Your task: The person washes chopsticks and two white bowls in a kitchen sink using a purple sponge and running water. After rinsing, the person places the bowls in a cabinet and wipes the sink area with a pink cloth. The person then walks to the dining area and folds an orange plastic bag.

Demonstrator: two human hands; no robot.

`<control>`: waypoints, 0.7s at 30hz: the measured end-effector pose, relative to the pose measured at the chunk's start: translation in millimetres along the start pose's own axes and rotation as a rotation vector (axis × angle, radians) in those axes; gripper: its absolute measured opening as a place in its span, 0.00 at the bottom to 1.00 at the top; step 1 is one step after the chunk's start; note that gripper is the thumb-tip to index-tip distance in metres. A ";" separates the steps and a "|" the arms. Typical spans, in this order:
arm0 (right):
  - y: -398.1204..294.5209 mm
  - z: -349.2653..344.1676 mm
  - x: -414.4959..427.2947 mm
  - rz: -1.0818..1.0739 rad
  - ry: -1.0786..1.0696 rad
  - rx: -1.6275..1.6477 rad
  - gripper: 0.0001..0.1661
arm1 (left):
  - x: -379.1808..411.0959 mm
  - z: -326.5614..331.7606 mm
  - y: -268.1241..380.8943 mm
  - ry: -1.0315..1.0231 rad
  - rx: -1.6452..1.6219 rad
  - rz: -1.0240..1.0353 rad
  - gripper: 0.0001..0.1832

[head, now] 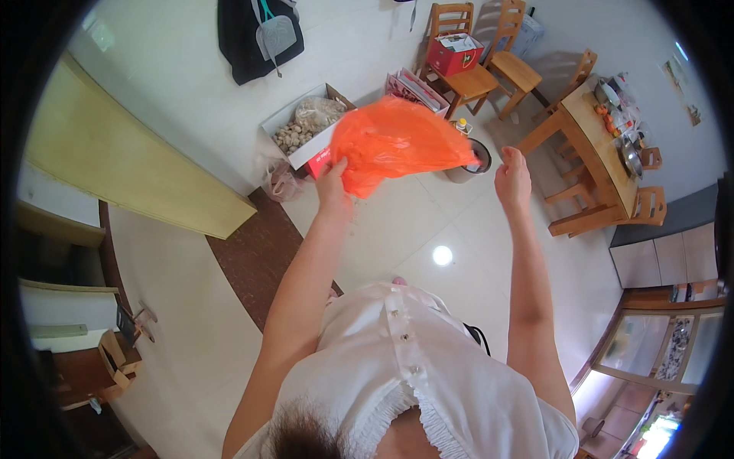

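Note:
An orange plastic bag (395, 137) hangs in the air in front of me, billowed out to the right. My left hand (334, 186) grips it by its lower left edge. Off the bag's right end is my right hand (514, 179), raised with its fingers curled; a gap separates it from the bag, and nothing shows in it. Beyond the bag, a white cardboard box (275, 123) on the floor contains many small brownish lumps and a clear plastic bag (321, 112) of more. The orange bag hides part of this box.
A round bin (467, 172) and an oil bottle (461, 126) stand behind the bag. Wooden chairs (467, 80) line the wall, one bearing a red box (456, 54). To the right is a wooden table (590, 115) with a metal bowl (629, 158). A yellowish door (143, 143) stands at left.

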State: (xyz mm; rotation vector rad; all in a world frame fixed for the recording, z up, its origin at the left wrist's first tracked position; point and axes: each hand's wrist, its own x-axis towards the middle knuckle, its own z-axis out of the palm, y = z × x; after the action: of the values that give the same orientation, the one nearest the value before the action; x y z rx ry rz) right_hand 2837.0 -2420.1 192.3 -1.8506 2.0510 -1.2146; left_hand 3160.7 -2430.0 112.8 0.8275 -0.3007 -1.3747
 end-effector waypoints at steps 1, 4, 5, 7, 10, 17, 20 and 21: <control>-14.1 1.8 -8.7 -0.130 0.120 -0.275 0.10 | 0.6 1.8 11.6 -0.036 0.042 0.043 0.20; -34.3 35.3 -20.7 -0.211 -0.090 0.171 0.15 | -8.9 21.0 33.9 -0.138 0.155 0.114 0.21; -51.5 50.2 -24.4 -0.283 -0.189 0.168 0.15 | -14.1 26.2 39.8 -0.152 0.181 0.119 0.21; -88.2 75.9 -34.3 -0.391 -0.257 0.230 0.19 | -19.8 30.6 48.8 -0.187 0.213 0.123 0.20; -120.9 95.3 -48.5 -0.343 -0.222 0.337 0.30 | -24.6 24.1 55.8 -0.245 0.233 0.109 0.19; -118.3 136.9 -30.3 0.219 -0.546 0.964 0.21 | -29.4 8.1 69.2 -0.289 0.283 0.098 0.19; -114.2 146.0 -21.6 0.090 -0.493 0.797 0.14 | -23.7 -3.2 73.7 -0.242 0.304 0.142 0.18; -114.3 145.9 -17.9 0.080 -0.436 0.786 0.13 | -22.6 -10.3 78.6 -0.213 0.313 0.160 0.18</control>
State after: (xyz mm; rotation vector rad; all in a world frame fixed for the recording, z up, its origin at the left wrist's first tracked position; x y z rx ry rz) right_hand 3014.5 -2464.6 158.3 -1.4509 1.1601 -1.2078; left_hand 3220.7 -2407.3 164.5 0.8929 -0.7471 -1.2835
